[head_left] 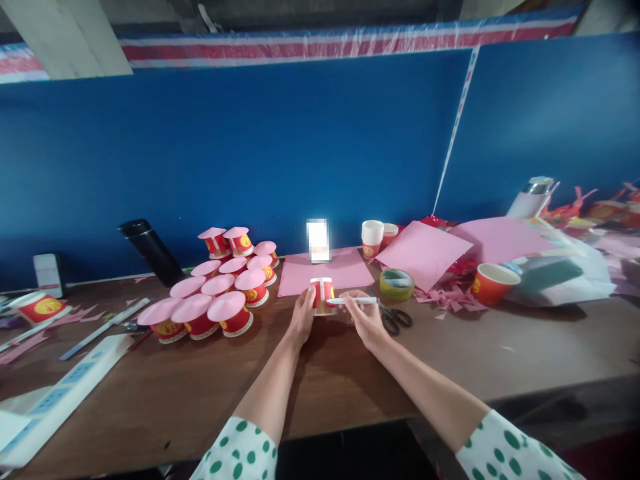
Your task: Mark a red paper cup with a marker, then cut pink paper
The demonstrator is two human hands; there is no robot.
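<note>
My left hand [303,317] grips a red paper cup [323,293] by its left side, above the front of the brown table. The cup is upside down and has a pale vertical strip on its wall. In my right hand [364,316] a slim white pen [361,301] lies level, its tip touching or just in front of the cup's side; I cannot tell which. Beyond the cup lies a pink paper sheet [300,272]. Black-handled scissors [397,321] rest beside my right wrist, near a roll of tape [397,283].
Several red cups with pink cone tops [230,307] stand left of my hands. A black bottle [150,250] leans behind them, and a white power strip [70,393] lies front left. To the right are pink sheets [425,253], paper scraps [453,298] and an upright red cup [493,283].
</note>
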